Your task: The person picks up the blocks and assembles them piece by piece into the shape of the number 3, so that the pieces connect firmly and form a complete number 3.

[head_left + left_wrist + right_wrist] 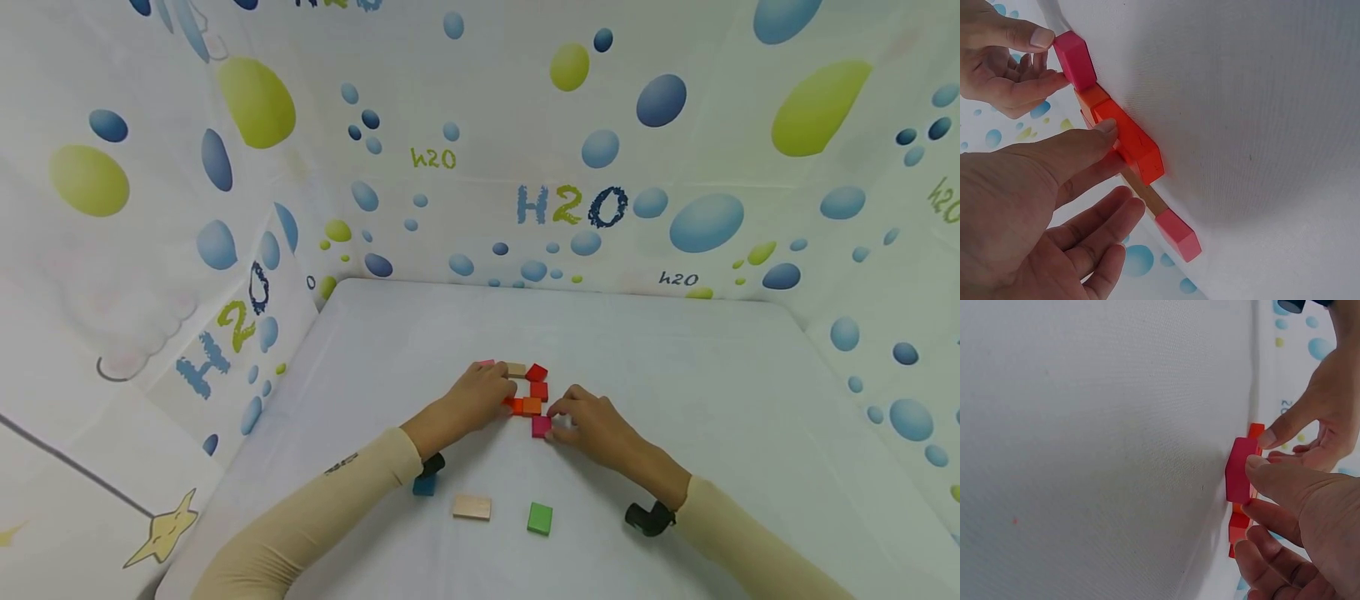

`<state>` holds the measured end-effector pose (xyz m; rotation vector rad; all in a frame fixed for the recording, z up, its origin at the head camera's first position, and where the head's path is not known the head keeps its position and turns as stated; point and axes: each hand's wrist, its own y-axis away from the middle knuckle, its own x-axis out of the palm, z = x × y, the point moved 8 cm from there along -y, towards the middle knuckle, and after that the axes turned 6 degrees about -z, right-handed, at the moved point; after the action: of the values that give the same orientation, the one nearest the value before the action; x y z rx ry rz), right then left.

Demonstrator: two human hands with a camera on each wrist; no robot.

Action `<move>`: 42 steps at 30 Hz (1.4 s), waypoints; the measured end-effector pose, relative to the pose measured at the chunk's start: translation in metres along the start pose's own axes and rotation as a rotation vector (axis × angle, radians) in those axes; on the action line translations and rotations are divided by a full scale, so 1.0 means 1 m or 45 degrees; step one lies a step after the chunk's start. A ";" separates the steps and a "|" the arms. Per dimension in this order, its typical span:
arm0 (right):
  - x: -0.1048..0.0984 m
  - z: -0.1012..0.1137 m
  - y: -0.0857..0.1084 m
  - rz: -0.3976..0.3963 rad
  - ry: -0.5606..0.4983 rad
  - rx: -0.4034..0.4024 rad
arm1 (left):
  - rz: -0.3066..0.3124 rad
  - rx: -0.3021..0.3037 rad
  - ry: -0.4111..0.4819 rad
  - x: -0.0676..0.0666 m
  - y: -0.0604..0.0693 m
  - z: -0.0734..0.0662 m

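My left hand [474, 398] pinches an orange-red block [1132, 140] between thumb and forefinger, its other fingers loosely bent. Against that block's right side in the head view lies an orange block [532, 406]. Just below, my right hand [596, 432] holds a magenta block [541, 427] by thumb and forefinger; the right wrist view shows the thumb on the magenta block [1241, 470]. Above are two red blocks [539, 390] [536, 372], a plain wooden block [515, 369] and a pink block [1178, 234], partly behind my left hand in the head view.
Nearer on the white table [660, 350] lie a blue block [424, 485], partly covered by the left wrist camera [432, 465], a plain wooden block [472, 507] and a green block [540, 518]. A patterned curtain [495, 200] stands behind and at the sides.
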<state>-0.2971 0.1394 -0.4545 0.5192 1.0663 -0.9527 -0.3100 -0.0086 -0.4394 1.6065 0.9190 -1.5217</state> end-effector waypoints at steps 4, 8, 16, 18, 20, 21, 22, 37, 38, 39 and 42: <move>-0.001 0.000 0.000 -0.003 -0.001 0.002 | 0.002 0.004 -0.001 0.000 0.000 0.000; 0.000 -0.001 -0.001 0.000 -0.004 0.008 | -0.005 0.014 -0.006 0.000 0.000 0.000; 0.002 -0.003 -0.002 0.000 0.003 0.011 | -0.007 0.013 -0.016 0.000 0.000 0.000; 0.001 -0.003 -0.002 -0.002 0.005 0.012 | -0.009 0.010 -0.012 0.000 0.000 -0.001; 0.001 -0.002 -0.002 -0.003 0.002 0.012 | -0.008 0.006 -0.006 -0.001 0.000 -0.001; 0.001 -0.002 -0.001 -0.003 0.002 0.010 | -0.008 0.004 -0.002 -0.001 0.000 -0.001; 0.000 -0.002 -0.001 -0.003 0.001 0.009 | -0.006 0.003 0.000 -0.001 0.000 -0.001; -0.001 -0.002 -0.002 -0.014 0.006 -0.003 | 0.000 0.000 -0.016 -0.001 0.001 -0.002; -0.002 -0.002 -0.001 -0.015 0.001 -0.003 | 0.001 -0.001 -0.022 -0.001 0.001 -0.002; -0.002 -0.001 -0.001 -0.015 -0.003 -0.001 | 0.002 -0.001 -0.028 -0.001 0.000 -0.002; -0.004 0.000 0.000 -0.016 -0.009 0.002 | 0.006 -0.003 -0.039 0.000 0.000 -0.002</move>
<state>-0.2975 0.1416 -0.4507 0.5109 1.0633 -0.9659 -0.3093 -0.0072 -0.4398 1.5785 0.8990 -1.5375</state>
